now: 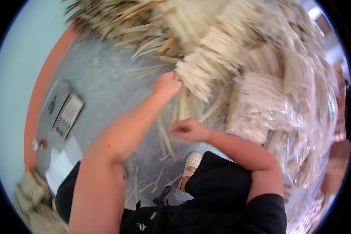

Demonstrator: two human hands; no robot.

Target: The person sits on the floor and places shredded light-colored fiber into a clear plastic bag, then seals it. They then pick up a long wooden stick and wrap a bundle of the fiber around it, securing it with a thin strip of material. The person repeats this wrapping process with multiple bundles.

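Head view shows the left hand [167, 84] reached far forward, its fingers closed on the near left edge of a bundle of pale strips [201, 72]. From that hand the bundle fans out to the right and away from the person, its loose ends hanging toward the floor [105, 66]. The right hand [189, 130] is nearer the body, below the bundle and apart from both it and the left hand. Its fingers are curled; blur makes it impossible to tell whether they hold anything.

Loose strips [165, 136] lie on the floor just left of the right hand. Beyond the left hand, a heap of darker strips [123, 25] spreads along the top. To the right of both hands stands a large stack, with a bundle in clear plastic [265, 103] near the right forearm. Well to the left, a grey boxy device [69, 113] sits on the floor, with white paper [68, 158] nearer the person. A light blue wall [11, 97] with a reddish band [35, 121] borders the left side. One pale shoe [193, 160] shows below the right hand.
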